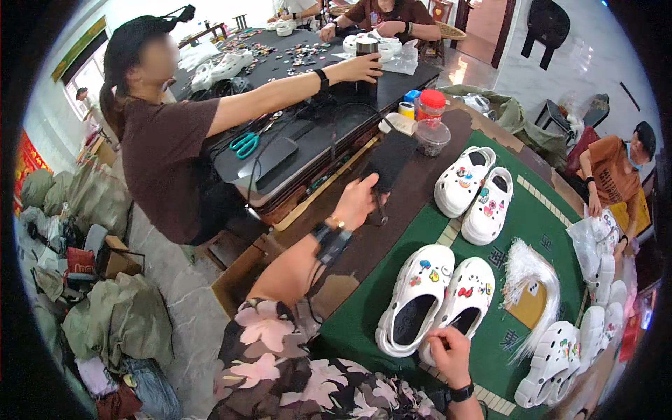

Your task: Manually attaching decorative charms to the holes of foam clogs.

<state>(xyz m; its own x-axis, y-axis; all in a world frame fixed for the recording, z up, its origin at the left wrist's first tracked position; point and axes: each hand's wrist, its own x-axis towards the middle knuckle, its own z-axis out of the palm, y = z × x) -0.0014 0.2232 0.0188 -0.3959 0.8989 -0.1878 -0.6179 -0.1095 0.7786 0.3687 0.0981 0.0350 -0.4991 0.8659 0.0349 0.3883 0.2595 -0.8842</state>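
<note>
The person's left hand point(358, 201) has a narrow grip round the near end of a dark slab point(393, 159), perhaps a phone, held over the brown strip beside the green surface point(364, 308), where it stays clear of the shoes. The right hand point(450, 355) is at the heel of the right front shoe point(472, 276), its fingers curled and bunched; whether that grip pinches the strap or some thin piece, I cannot tell. The left front shoe point(428, 269) sits just beside its mate, both toes pointing away and heels toward the person, which probably keeps the straps within easy reach and the coloured charms in plain sight. Beyond them a second white pair point(458, 183) stands the same way, seemingly kept together as a match. A bundle of white strands point(519, 266) lies to the right of the front pair, apparently handy for the right hand. More white shoes point(549, 357) line the right edge, perhaps to leave the middle free for working.
</note>
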